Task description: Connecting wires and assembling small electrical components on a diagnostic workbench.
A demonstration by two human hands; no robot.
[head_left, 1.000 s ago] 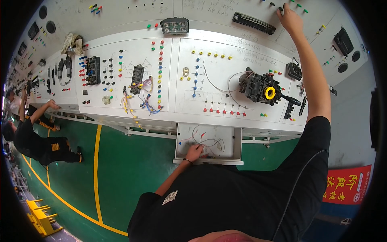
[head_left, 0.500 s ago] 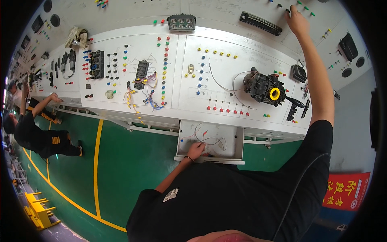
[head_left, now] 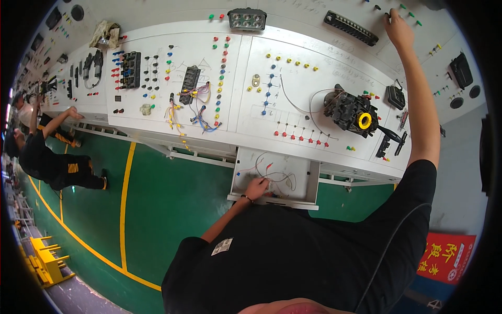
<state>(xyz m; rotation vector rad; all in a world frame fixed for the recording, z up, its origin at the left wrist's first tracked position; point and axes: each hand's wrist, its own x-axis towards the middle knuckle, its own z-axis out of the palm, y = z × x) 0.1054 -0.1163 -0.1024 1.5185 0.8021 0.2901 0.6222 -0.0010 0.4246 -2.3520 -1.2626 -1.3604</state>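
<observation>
My right hand (head_left: 400, 32) is raised high to the upright panel at the upper right. Its fingers are closed at a small black terminal (head_left: 387, 17), beside a row of green terminals (head_left: 411, 14). Low in front of me, my left hand (head_left: 256, 189) reaches into an open white drawer (head_left: 314, 183). Those fingers are bent together, and what they hold, if anything, is hidden. Around them lie a loose grey wire (head_left: 294, 183) and a small red connector (head_left: 269, 166). A long black terminal strip (head_left: 350, 28) is mounted left of my right hand.
On the white bench (head_left: 235, 112) sit a black steering-column switch (head_left: 349, 111) with a yellow ring, a black connector block (head_left: 190, 85) with coloured wires, and many coloured terminals. An LED lamp (head_left: 247, 20) stands behind. Another person (head_left: 55, 167) works far left, near a yellow stool (head_left: 47, 261).
The whole view has shifted slightly, moving the bench rightward in the picture. My right hand stays at the black terminal, and my left hand stays in the drawer, a little higher in the picture.
</observation>
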